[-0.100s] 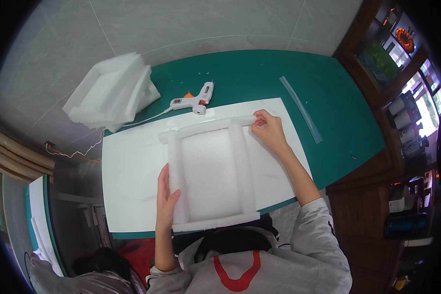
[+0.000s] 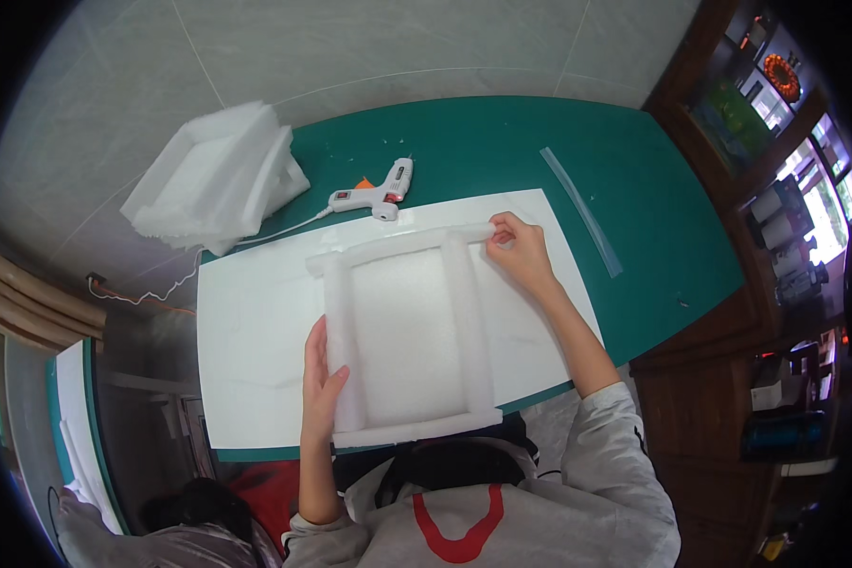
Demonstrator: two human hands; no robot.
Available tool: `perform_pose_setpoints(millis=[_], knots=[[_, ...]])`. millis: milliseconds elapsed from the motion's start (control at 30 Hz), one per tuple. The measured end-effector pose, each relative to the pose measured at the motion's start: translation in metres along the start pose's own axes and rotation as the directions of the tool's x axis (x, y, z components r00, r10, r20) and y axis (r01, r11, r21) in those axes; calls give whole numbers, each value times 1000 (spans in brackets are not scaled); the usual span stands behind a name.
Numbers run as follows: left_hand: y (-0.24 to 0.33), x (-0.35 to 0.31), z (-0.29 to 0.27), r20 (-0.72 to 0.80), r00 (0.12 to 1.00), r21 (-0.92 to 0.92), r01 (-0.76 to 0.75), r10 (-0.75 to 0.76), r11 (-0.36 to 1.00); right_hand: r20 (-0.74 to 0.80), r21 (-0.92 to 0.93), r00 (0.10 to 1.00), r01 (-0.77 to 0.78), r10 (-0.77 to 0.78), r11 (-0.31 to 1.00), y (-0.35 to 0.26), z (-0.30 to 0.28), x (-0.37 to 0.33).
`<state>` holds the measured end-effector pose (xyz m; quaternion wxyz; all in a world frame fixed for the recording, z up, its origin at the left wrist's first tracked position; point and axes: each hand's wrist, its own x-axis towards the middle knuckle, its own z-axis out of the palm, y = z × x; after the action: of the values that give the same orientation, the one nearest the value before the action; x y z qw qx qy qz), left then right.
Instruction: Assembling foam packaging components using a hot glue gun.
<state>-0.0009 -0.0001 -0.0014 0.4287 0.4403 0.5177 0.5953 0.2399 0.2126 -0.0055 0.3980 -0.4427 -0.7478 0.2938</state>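
Observation:
A shallow white foam tray (image 2: 463,331), made of a flat foam sheet edged with foam strips, lies near the front of the white board. Its far foam strip (image 2: 398,243) runs across the top, and the ends stick out past the side strips. My right hand (image 2: 523,254) pinches the right end of that strip between thumb and fingers. Along the tray's left side, my left hand (image 2: 322,383) grips the edge, thumb resting over the strip and fingers against the outside.
A white hot glue gun (image 2: 379,192) with an orange trigger lies behind the board (image 2: 246,350), its cord trailing left. Stacked foam trays (image 2: 208,180) stand at the far left. A clear glue stick or strip (image 2: 582,213) lies on the green mat (image 2: 663,218) at the right.

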Motion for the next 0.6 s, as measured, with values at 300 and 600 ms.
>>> perform_pose_setpoints(millis=[300,600], knots=[[0,1,-1,0,1000,-1,-7,7,1000,-7,-8,1000,0,0,1000,0,1,0],[-2,1,-1,-12,1000,-3,4,-4,1000,-19,-35,1000,-3,2,999,-2,1,0]])
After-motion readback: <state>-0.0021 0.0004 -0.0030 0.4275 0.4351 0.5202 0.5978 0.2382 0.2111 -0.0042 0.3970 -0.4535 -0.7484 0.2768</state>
